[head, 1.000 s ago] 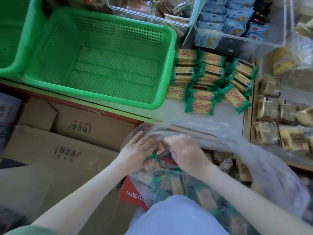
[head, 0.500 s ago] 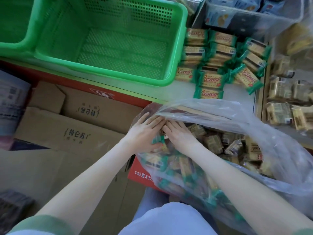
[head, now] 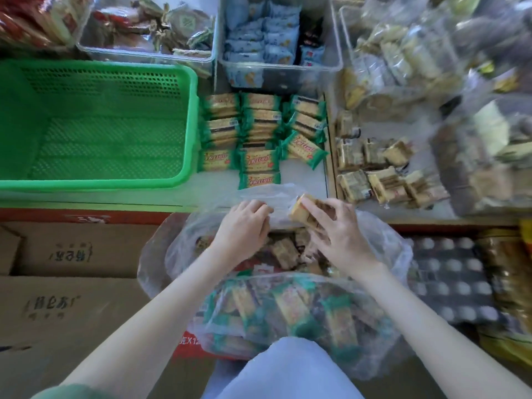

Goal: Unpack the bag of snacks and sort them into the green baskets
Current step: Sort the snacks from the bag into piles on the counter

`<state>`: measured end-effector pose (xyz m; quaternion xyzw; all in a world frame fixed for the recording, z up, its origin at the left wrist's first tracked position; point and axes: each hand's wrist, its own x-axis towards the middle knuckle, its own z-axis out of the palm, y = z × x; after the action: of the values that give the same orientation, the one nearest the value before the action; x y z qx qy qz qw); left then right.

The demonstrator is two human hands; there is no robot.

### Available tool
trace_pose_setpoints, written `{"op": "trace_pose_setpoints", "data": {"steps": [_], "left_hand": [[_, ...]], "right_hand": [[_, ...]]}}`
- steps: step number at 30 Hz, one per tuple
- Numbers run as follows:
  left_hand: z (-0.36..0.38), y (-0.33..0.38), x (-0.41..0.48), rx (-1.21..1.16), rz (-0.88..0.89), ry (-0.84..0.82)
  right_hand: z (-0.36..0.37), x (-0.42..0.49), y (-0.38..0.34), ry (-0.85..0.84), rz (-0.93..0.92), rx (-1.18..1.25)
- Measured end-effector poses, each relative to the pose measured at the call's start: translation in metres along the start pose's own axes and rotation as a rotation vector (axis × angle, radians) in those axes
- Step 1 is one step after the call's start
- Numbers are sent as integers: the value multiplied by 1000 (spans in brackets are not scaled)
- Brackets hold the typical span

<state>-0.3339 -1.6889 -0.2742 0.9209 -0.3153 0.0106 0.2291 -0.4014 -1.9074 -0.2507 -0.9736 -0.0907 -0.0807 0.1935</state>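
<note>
Now your right hand point(head: 342, 240) holds up a tan snack pack point(head: 302, 212); your left hand point(head: 244, 228) grips the plastic bag point(head: 161, 254), green basket point(head: 190, 125) nearby.

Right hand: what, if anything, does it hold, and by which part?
The right hand grips brown snack packets by their near end, above the bag.

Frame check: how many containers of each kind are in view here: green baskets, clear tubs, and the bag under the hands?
Green basket: 1
Clear tubs: 2, the tub of brown snacks and the tub of blue packets; anything further right is too blurred to count
Clear bag: 1
Total: 4
</note>
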Motion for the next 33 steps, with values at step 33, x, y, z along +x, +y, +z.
{"op": "trace_pose_setpoints", "data": {"steps": [33], "left_hand": [[91, 172, 135, 59, 36, -91]], "right_hand": [[-103, -18, 238, 6, 532, 66]]}}
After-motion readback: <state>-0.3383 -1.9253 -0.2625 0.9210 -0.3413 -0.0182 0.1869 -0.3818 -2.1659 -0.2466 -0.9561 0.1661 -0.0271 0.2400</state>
